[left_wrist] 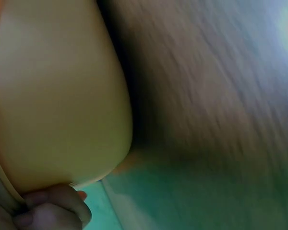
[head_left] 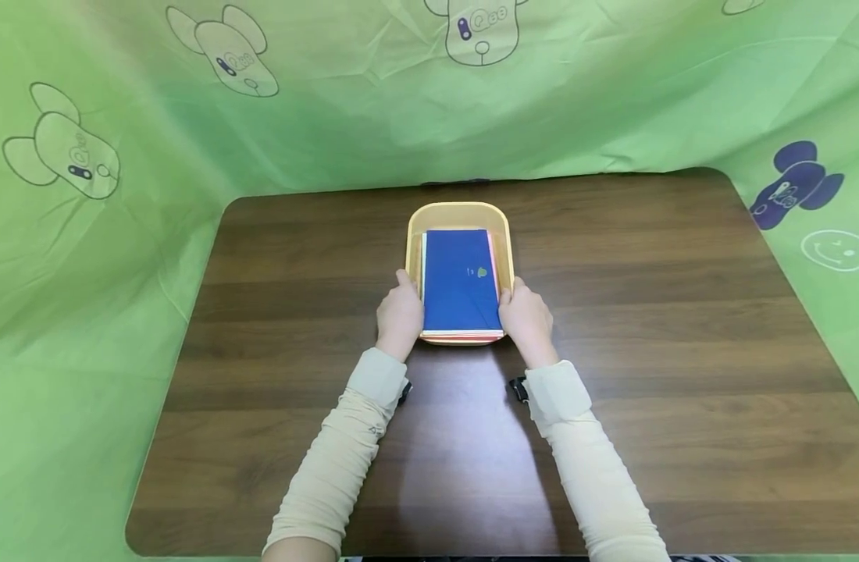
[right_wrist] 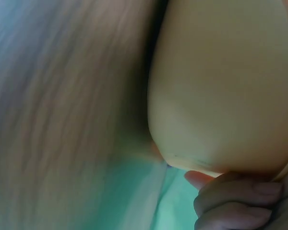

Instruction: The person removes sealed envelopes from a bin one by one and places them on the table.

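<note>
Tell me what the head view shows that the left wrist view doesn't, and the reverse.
Only the head view: the blue-topped stack inside the tray, the pale sleeves and the cartoon prints.

Only the left wrist view: a close-up of the tray's smooth outside, with curled fingers of the left hand at its edge.

Both: tray, left hand, brown table, green cloth.

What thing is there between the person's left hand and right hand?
Between the left hand and the right hand is the yellow tray, with a flat, blue-topped stack lying inside it; the head view shows this.
</note>
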`<state>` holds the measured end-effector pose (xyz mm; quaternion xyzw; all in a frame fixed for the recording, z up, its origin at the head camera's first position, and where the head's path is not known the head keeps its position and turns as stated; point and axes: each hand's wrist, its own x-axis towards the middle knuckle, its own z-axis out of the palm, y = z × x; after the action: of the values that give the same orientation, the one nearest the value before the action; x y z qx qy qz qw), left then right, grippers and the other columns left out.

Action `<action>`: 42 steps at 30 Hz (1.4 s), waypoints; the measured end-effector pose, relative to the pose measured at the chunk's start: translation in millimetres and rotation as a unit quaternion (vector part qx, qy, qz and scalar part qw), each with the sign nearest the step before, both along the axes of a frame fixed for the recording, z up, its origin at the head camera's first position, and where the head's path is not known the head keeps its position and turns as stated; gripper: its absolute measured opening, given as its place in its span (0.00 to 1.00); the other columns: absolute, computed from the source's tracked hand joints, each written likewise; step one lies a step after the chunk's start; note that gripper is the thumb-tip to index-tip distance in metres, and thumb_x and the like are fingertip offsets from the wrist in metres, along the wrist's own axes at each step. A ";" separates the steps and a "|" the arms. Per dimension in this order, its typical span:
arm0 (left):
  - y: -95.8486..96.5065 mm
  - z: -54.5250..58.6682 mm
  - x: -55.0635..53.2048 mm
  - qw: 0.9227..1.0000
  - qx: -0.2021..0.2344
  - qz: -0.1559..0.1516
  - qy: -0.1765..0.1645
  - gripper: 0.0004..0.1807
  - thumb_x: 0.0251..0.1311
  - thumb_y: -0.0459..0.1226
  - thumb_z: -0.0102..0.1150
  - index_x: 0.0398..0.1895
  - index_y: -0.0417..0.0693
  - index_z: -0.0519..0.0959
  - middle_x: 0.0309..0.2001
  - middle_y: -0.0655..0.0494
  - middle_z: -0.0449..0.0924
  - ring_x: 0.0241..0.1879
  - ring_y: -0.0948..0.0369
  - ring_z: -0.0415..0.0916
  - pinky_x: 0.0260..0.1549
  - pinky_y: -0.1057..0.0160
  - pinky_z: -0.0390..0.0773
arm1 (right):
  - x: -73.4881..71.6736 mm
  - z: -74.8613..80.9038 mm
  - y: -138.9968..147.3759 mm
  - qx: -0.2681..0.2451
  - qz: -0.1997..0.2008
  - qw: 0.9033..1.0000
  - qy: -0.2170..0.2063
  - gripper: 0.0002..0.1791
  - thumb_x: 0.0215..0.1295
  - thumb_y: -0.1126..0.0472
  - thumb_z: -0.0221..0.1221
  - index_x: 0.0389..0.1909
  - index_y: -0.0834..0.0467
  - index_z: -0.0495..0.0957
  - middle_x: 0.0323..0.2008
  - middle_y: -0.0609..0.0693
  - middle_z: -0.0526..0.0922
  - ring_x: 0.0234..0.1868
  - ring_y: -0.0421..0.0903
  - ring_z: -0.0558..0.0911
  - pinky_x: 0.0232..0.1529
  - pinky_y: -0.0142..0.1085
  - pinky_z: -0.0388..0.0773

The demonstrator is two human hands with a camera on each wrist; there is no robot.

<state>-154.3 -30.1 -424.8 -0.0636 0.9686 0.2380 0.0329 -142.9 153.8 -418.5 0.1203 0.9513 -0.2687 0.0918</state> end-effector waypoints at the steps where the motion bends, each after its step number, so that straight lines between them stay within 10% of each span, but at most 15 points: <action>1: 2.6 -0.4 0.6 1.000 0.008 -0.001 -0.002 0.13 0.74 0.39 0.37 0.50 0.37 0.63 0.30 0.35 0.83 0.30 0.42 0.82 0.28 0.46 0.79 | 0.4 -0.1 3.5 -0.001 -0.002 1.000 0.000 0.19 0.73 0.53 0.40 0.51 0.62 0.70 0.46 0.68 0.80 0.47 0.67 0.80 0.39 0.57 0.75; 19: 12.0 2.8 2.2 0.998 0.023 0.023 -0.049 0.13 0.66 0.33 0.43 0.51 0.41 0.60 0.34 0.36 0.83 0.32 0.43 0.82 0.31 0.46 0.79 | 8.9 5.3 17.5 -0.076 -0.021 0.997 -0.002 0.30 0.74 0.46 0.37 0.69 0.59 0.59 0.63 0.67 0.70 0.61 0.67 0.72 0.58 0.57 0.68; 25: 15.2 3.9 2.2 0.998 0.018 0.021 -0.059 0.15 0.64 0.31 0.44 0.52 0.41 0.59 0.36 0.36 0.83 0.34 0.43 0.82 0.33 0.47 0.79 | 32.2 17.7 12.7 -0.047 -0.026 0.996 0.070 0.28 0.72 0.46 0.45 0.66 0.57 0.64 0.51 0.67 0.74 0.47 0.68 0.78 0.48 0.57 0.72; 42: 23.7 6.7 3.8 0.998 0.021 0.014 -0.055 0.14 0.66 0.31 0.39 0.54 0.40 0.59 0.36 0.35 0.83 0.35 0.43 0.82 0.34 0.46 0.80 | 59.7 19.3 0.1 -0.035 0.001 0.997 0.072 0.37 0.61 0.44 0.61 0.59 0.71 0.71 0.43 0.66 0.70 0.38 0.62 0.77 0.42 0.53 0.76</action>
<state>-150.4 -6.4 -418.1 -0.0895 0.9592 0.2547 0.0840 -83.2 153.9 -399.2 0.0963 0.9456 -0.3095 0.0278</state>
